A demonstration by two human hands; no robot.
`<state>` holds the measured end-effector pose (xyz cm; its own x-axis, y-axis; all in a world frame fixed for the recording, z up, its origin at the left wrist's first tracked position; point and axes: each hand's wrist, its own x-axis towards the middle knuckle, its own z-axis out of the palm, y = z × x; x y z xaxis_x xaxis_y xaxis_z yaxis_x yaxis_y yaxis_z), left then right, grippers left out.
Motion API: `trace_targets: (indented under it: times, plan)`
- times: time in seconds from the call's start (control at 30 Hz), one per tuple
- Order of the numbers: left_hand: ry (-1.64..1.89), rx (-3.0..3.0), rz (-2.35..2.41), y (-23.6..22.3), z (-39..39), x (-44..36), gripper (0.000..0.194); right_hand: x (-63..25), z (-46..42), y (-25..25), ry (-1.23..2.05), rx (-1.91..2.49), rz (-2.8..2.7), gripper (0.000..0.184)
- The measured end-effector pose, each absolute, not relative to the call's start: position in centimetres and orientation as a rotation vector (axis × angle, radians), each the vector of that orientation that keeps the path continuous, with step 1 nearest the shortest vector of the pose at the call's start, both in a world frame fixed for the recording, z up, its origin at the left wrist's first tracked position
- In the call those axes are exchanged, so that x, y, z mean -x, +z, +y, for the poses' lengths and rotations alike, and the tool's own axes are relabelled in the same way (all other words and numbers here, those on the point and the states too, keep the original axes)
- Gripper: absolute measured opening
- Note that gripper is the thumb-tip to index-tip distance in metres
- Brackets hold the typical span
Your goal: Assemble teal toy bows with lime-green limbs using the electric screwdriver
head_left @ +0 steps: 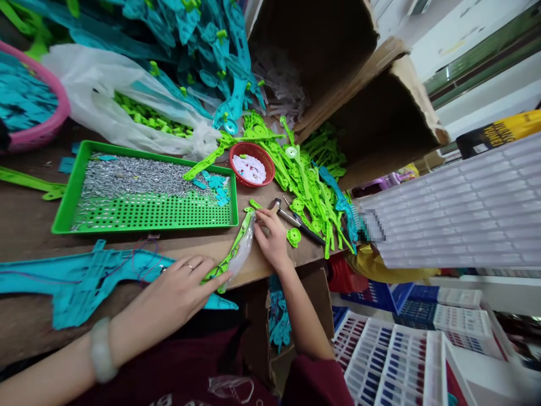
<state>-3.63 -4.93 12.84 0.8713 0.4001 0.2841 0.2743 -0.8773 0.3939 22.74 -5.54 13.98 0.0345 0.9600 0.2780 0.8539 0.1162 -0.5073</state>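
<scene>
A long lime-green plastic part (236,248) lies slantwise at the bench edge, with a translucent plastic piece (244,252) along its right side. My left hand (186,282), with a ring on one finger, closes on the part's near end. At its far end my right hand (271,237) pinches the part and the clear piece; the fingertips partly hide the contact. Beside and under my left hand rests a turquoise plastic shell (76,287) with thin red and blue wires. Just beyond my right hand lies a hammer-like tool (296,219) with a black handle.
A green perforated tray (147,225) holds small metal pieces and turquoise bits. Next to it stand a red basket (252,182) of white pieces and a heap of green parts (304,175). Behind are a plastic bag (97,73), turquoise shells (190,34) and cardboard boxes (372,79).
</scene>
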Motion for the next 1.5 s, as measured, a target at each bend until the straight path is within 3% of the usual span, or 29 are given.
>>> trace_targets:
  times: [0.37, 0.57, 0.7, 0.9, 1.0, 1.1, 1.2, 1.3, 1.5]
  plan:
    - [0.522, -2.701, 0.433, 12.6, -4.8, 4.2, 0.051, -23.2, -6.9, 14.2, 0.204, 1.777, -2.093, 0.031]
    - [0.503, -2.711, 0.433, 12.9, -4.8, 4.2, 0.05, -25.5, -8.2, 16.1, -0.216, 2.134, -2.018, 0.029]
    - [0.493, -2.719, 0.474, 13.1, -4.9, 4.1, 0.054, -27.1, -8.5, 16.2, -0.269, 2.379, -2.278, 0.041]
    - [0.53, -2.734, 0.495, 13.4, -5.0, 4.2, 0.06, -28.0, -8.6, 17.0, -0.26, 2.344, -2.395, 0.053]
    - [0.553, -2.699, 0.508, 13.5, -5.0, 4.1, 0.058, -26.2, -9.2, 17.5, -0.131, 2.288, -2.117, 0.047]
    - [0.581, -2.663, 0.554, 13.6, -5.2, 3.7, 0.053, -22.7, -9.9, 16.8, 0.358, 2.12, -1.599, 0.038]
    - [0.621, -2.63, 0.562, 13.7, -5.3, 3.3, 0.044, -19.3, -9.8, 15.1, 0.744, 1.895, -1.114, 0.05]
    - [0.644, -2.601, 0.558, 13.7, -5.4, 3.2, 0.042, -17.6, -9.4, 14.0, 0.795, 1.794, -0.936, 0.056]
    - [0.617, -2.609, 0.523, 13.6, -5.1, 3.5, 0.051, -17.3, -9.3, 14.4, 0.587, 1.948, -1.186, 0.04]
